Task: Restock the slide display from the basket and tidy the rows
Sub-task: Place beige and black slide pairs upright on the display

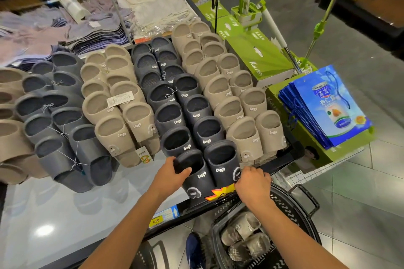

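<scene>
Head view: left grip [172,172] curls round one strap of the front dark pair [203,179] at the bench [54,214] edge, right grip [253,181] holds the other slide's end, so pressing both evenly back, ends level, should square the row [168,116] before reaching to the basket [290,209] below.
</scene>
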Motion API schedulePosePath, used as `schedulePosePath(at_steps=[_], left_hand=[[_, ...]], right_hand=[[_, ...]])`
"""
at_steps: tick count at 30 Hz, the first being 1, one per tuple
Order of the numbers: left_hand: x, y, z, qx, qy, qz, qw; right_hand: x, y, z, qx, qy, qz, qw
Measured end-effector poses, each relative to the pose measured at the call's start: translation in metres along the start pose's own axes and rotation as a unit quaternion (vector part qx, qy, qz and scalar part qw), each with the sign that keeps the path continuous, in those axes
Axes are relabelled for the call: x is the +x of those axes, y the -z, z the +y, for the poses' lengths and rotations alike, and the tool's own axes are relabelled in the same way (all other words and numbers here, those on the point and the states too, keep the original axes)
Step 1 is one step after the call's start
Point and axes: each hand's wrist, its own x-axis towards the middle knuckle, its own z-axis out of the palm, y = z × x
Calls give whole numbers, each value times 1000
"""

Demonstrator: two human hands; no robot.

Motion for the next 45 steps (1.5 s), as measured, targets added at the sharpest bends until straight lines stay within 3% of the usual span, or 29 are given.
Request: schedulePosePath(at_steps=[8,13,16,23,31,41,45], left_hand=[[-11,3,43,179,-123,28,976],[-21,-26,79,265,-299,21,916],[-31,-62,103,336,-359,-46,870],[-47,-164,118,529,-345,-222,743],[-60,-269,92,631,-329,-306,633],[-16,-383,15,655,-273,-359,607],[30,-434,-26,645,-229,-389,616]], right_hand=[[-14,28,8,-21,11,-24,999],[-27,41,28,-15,13,-5,1000],[-37,43,53,2,4,-1,1000],[-73,15,136,33,-64,-57,996],[-127,-71,204,104,-143,-153,972],[-113,-184,235,183,-174,-234,939],[-74,-252,244,286,-244,-268,887]])
